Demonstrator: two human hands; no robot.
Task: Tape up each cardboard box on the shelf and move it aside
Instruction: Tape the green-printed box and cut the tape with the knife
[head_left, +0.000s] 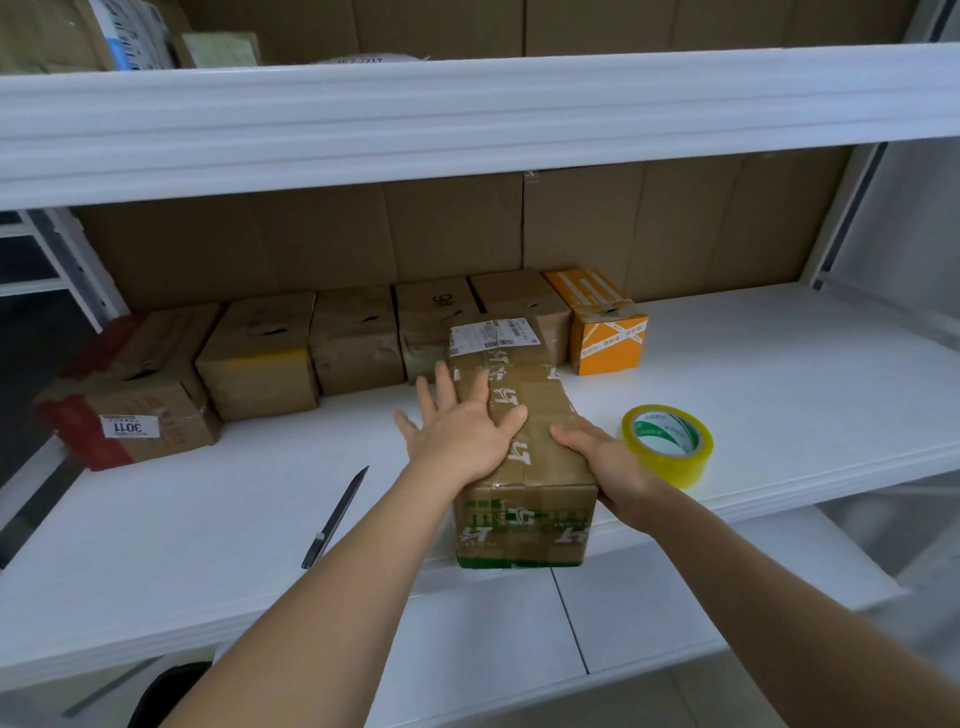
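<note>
Left hand (462, 431) lies flat and open on the box (524, 467); right hand (597, 457) grasps its right side, near the tape (667, 444).

The white shelf (753, 374) lies bare from two to four o'clock of the long cardboard box (524, 441), broken only by the tape roll (667, 444) at three o'clock, just beside the right hand (602, 457) on that flank. From seven to nine o'clock the board is open too, except for the box cutter (336, 517) lying slantwise at eight o'clock. The left hand (462, 426) lies flat on the box's top. At twelve o'clock the box's far end sits close against the row of boxes (332, 348), which blocks ten to one o'clock, the orange box (602, 325) at its right end. Overhead, the upper shelf beam (467, 119) caps the bay.
</note>
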